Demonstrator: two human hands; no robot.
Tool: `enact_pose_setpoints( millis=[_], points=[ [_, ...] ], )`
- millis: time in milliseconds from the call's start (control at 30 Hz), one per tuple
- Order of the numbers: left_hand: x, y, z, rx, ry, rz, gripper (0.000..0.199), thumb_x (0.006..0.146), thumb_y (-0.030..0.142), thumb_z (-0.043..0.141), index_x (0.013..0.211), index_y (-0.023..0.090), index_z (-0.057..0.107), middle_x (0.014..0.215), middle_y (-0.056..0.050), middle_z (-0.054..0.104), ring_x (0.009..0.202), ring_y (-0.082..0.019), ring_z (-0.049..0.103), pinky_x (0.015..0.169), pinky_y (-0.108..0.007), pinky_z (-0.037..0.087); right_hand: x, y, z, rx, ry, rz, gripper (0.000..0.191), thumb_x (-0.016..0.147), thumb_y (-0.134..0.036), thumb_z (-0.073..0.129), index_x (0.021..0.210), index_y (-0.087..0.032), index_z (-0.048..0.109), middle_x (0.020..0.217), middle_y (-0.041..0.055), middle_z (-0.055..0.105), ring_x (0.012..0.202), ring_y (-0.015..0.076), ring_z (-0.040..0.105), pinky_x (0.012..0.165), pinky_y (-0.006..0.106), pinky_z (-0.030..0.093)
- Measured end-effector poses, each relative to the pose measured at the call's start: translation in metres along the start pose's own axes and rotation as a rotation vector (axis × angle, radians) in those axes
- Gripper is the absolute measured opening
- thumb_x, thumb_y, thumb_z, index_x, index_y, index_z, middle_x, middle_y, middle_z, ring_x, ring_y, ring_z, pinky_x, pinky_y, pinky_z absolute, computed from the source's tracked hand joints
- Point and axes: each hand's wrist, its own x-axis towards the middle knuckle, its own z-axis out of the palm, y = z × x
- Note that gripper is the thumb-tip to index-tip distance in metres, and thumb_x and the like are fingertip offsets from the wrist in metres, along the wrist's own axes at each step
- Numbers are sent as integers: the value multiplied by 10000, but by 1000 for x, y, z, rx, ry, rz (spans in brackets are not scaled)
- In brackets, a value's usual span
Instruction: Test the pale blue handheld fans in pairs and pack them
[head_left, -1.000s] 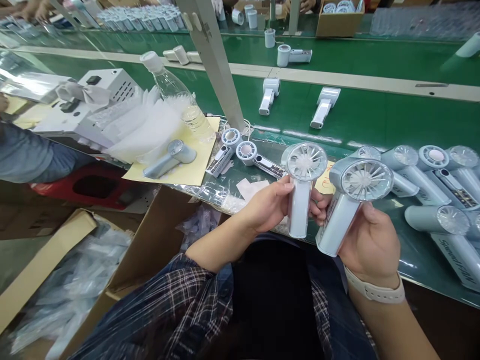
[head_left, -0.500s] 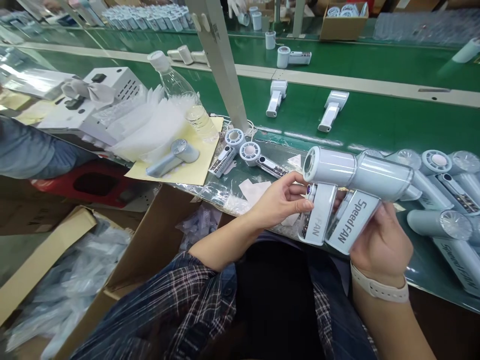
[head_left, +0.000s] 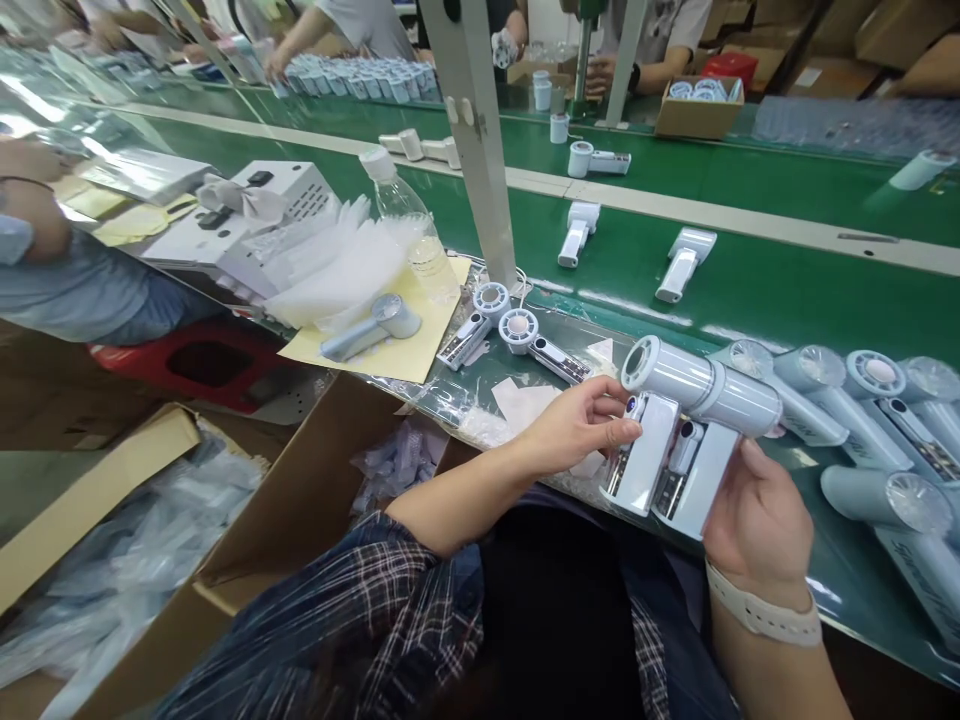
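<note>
Showing at the far left edge is a co-worker's blue clothing (head_left: 82, 290), and below it I have an open brown cardboard box (head_left: 105, 495) holding crumpled clear plastic bags (head_left: 142, 570). Next on the dark green bench (head_left: 840, 545) come a white metal case with vent slots (head_left: 225, 237), a heap of translucent white packaging (head_left: 341, 270) and a clear plastic bottle with a white cap (head_left: 420, 230). Just in front of them, a glossy pale blue fan with a short round head (head_left: 375, 327) lies on a yellow paper sheet (head_left: 420, 362).

Two more pale blue fans with round slotted ends (head_left: 519, 328) lie at the foot of a grey metal post (head_left: 484, 160).

Near the middle, my left hand (head_left: 574, 430) has its thumb and fingers closed on the handle of a pale blue, cylinder-headed fan (head_left: 651, 455). A second matching fan (head_left: 706, 480) is held just right of it, heads appearing to touch, handles slightly apart with dark inner strips exposed.

My right hand (head_left: 757, 520) is closed around that second handle; most of its fingers are hidden behind. A beige strap (head_left: 769, 608) circles that wrist. Farther right, a cluster of pale blue fans (head_left: 889, 500) lies on the bench.
</note>
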Motion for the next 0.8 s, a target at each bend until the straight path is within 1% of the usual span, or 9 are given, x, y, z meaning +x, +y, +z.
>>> enact_pose_setpoints(
  millis=[100, 167, 267, 400, 500, 600, 700, 767, 800],
  points=[
    [-2, 6, 0, 95, -51, 60, 603, 675, 463, 1006, 1086, 181, 666, 988, -44, 758, 915, -179, 735, 855, -299, 574, -6, -8, -3, -104, -21, -63, 259, 903, -386, 768, 1140, -283, 779, 1100, 42, 840, 1123, 319, 778, 1055, 548, 615],
    [-4, 10, 0, 230, -88, 154, 501, 706, 401, 982, 1085, 181, 739, 1045, -67, 783, 1024, -227, 750, 977, -354, 568, -12, -13, -7, -263, -40, -192, 413, 797, -315, 889, 1186, -285, 754, 1187, 41, 824, 1203, 318, 748, 1128, 533, 568],
    [-5, 16, -2, 394, -165, 313, 387, 770, 395, 927, 1090, 207, 821, 1217, -113, 810, 1294, -320, 708, 1171, -447, 499, -19, -20, -8, -439, -203, -405, 596, 643, -209, 991, 1175, -284, 732, 1286, 68, 797, 1317, 361, 696, 1220, 591, 483],
    [-4, 20, -9, 552, -223, 506, 238, 895, 411, 805, 1102, 306, 859, 1338, -83, 797, 1513, -316, 571, 1330, -530, 313, -22, -24, -6, -478, -319, -548, 456, 684, -305, 974, 1087, -312, 760, 1359, 77, 775, 1434, 407, 621, 1273, 697, 384],
    [-6, 22, -14, 663, -255, 589, 192, 942, 393, 739, 1079, 352, 867, 1311, -72, 808, 1520, -303, 562, 1351, -541, 245, -24, -18, -8, -502, -343, -621, 396, 732, -406, 960, 1083, -343, 787, 1334, 59, 795, 1421, 397, 639, 1283, 709, 368],
    [-7, 22, -13, 714, -280, 567, 173, 928, 399, 737, 1029, 355, 871, 1235, -75, 826, 1457, -312, 598, 1356, -549, 223, -26, -4, -12, -479, -295, -638, 275, 788, -455, 927, 1003, -342, 798, 1213, 56, 837, 1332, 377, 709, 1250, 700, 422],
    [-2, 23, -8, 778, -259, 500, 164, 894, 420, 753, 950, 317, 867, 1065, -107, 827, 1194, -325, 678, 1299, -558, 317, -18, 6, -17, -448, -305, -583, 465, 669, -462, 999, 1052, -327, 773, 1124, 61, 847, 1161, 375, 780, 1163, 679, 516],
    [-1, 30, -6, 830, -145, 507, 197, 863, 458, 775, 896, 279, 852, 940, -127, 781, 1013, -312, 653, 1218, -566, 399, -11, -4, -23, -520, -229, -544, 618, 545, -433, 1059, 1071, -312, 756, 1067, 53, 833, 1076, 358, 781, 1075, 612, 591],
    [-5, 36, -5, 825, -90, 532, 239, 838, 496, 801, 881, 264, 839, 905, -127, 747, 955, -301, 630, 1168, -563, 442, -9, -15, -27, -566, -167, -515, 589, 579, -435, 1051, 1068, -293, 755, 1066, 55, 818, 1073, 336, 768, 1037, 570, 614]
  ],
)
